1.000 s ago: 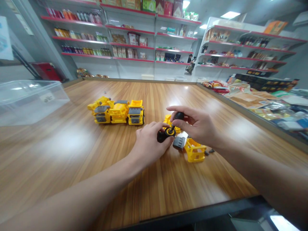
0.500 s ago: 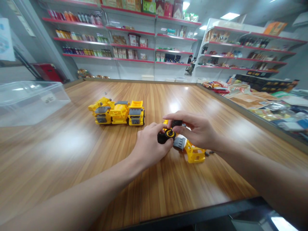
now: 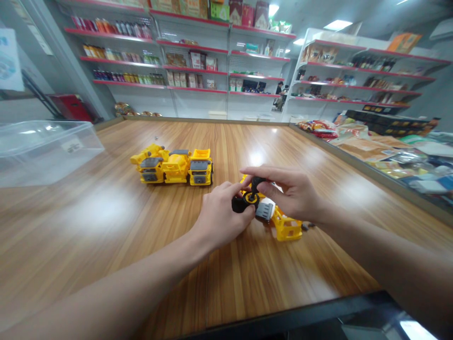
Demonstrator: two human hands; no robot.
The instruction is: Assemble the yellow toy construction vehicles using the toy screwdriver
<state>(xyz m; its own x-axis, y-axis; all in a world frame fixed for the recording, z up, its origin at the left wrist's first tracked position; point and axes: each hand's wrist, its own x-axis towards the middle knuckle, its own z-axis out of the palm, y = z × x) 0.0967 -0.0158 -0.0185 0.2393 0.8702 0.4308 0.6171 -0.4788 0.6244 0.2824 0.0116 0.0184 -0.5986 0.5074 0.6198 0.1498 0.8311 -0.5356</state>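
Observation:
My left hand (image 3: 220, 215) is closed round a black toy wheel base, whose near wheel (image 3: 251, 199) with a yellow hub faces up. Pinched between my right hand's (image 3: 295, 191) thumb and fingers is a short black screwdriver (image 3: 257, 182). Its shaft points down onto the middle of the hub. Just right of the wheel lies a grey toy part (image 3: 264, 210), and beyond it a yellow toy frame (image 3: 288, 227) rests on the table, below my right hand. Other yellow pieces behind the hands are partly hidden.
Three yellow toy trucks (image 3: 176, 166) stand side by side at the left on the wooden table (image 3: 116, 255). A clear plastic bin (image 3: 46, 156) sits at the far left. Small dark pieces (image 3: 307, 226) lie beside the frame. Packaged goods (image 3: 375, 146) are heaped beyond the right edge.
The screwdriver handle has turned and tilted slightly in my right fingers, its shaft still at the hub. My left hand keeps its hold almost unmoved.

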